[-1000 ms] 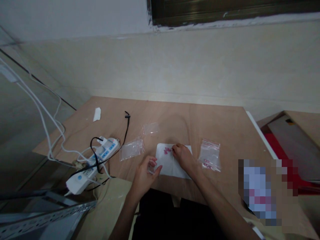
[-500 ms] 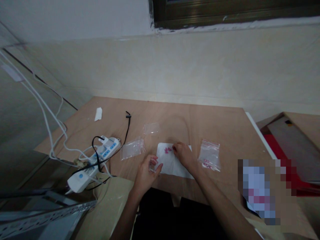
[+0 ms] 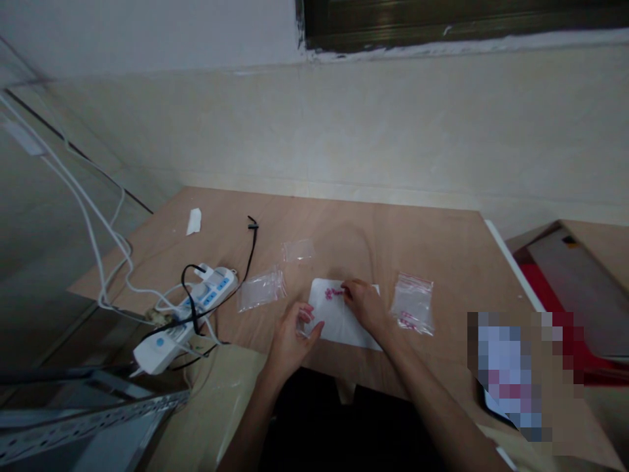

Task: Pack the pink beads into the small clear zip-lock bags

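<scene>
Pink pieces [image 3: 334, 293] lie on white sheet [image 3: 344, 324], strung left-right, just left of bunched right hand [image 3: 362, 303], the nearer one; left hand [image 3: 292, 333] curled, thumb apart; can't tell either's grip.

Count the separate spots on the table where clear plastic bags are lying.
3: left-hand bags, a small bag just behind them, and right-hand bags beside the white sheet. Overlapping layers may hide more.
</scene>
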`<state>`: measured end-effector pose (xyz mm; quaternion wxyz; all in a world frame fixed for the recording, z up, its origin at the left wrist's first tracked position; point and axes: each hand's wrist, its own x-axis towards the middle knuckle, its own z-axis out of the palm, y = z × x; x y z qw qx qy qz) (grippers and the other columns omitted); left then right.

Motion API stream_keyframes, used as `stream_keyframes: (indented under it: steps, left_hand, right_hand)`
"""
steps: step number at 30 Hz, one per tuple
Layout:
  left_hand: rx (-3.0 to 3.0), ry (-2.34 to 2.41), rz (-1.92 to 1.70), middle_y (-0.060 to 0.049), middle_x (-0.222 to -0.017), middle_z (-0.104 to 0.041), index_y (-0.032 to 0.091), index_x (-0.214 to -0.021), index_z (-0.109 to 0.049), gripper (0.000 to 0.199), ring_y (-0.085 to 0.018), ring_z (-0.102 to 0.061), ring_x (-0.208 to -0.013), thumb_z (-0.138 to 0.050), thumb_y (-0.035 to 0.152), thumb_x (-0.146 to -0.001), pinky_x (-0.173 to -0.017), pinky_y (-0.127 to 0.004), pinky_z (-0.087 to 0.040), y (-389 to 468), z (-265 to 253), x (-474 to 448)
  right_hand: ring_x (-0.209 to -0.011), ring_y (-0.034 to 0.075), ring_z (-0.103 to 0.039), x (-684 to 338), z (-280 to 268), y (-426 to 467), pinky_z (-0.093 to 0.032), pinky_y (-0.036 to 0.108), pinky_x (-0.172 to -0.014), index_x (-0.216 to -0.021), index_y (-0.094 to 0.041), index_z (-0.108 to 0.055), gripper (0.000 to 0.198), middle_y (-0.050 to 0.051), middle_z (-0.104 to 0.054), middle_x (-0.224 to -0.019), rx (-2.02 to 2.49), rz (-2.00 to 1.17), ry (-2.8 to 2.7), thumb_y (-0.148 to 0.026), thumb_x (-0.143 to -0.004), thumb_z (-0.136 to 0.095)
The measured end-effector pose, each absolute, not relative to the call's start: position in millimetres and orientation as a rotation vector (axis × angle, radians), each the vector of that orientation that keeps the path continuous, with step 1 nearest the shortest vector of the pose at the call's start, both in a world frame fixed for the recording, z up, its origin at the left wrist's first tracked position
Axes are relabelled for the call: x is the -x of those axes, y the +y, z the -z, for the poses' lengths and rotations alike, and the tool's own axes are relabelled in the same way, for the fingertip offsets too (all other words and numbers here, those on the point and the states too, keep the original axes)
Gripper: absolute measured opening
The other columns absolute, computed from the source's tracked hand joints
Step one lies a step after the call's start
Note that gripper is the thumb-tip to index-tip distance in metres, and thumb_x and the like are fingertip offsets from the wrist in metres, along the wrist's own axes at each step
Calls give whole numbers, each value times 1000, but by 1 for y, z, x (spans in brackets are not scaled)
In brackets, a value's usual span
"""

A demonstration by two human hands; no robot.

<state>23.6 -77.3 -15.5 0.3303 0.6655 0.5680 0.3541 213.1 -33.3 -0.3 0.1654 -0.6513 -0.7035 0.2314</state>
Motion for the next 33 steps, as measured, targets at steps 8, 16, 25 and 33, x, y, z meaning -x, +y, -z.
stream_keyframes:
  steps: [8,16,25,33]
  left_hand:
    - [-1723,1415,-926,0,-78,-61,20,-91,-53,20,-16,-60,-73,-63,22,-74,-69,-30,-51,-80,5,-37]
    - [-1606,1308,-1031,-2,-80,-65,20,-89,-49,23,-18,-64,-72,-60,20,-69,-64,-29,-52,-86,-2,-57]
    - [-1629,1438,-1115,0,-80,-58,21,-95,-46,26,-15,-58,-71,-56,17,-72,-65,-28,-48,-110,-2,-53]
    - [-1611,1293,-1075,-4,-101,-53,24,-115,-36,69,-18,-57,-89,-76,22,-58,-77,-31,-49,-133,-4,-53]
  right_hand:
    - [-74,13,-68,-187,-46,-72,-54,23,-70,-92,-17,-70,16,4,-74,-87,1459,-880,-1798,-10,-82,-60]
    - [-82,17,-70,-173,-58,-89,-52,26,-74,-89,-17,-66,20,5,-74,-91,1375,-1042,-1838,-2,-82,-56]
    - [-99,24,-62,-180,-66,-131,-54,40,-86,-106,-18,-64,20,10,-71,-100,1381,-680,-2152,-14,-93,-49]
    - [-92,18,-64,-207,-63,-138,-53,28,-76,-76,-21,-68,19,8,-63,-106,1479,-987,-1889,-26,-91,-56]
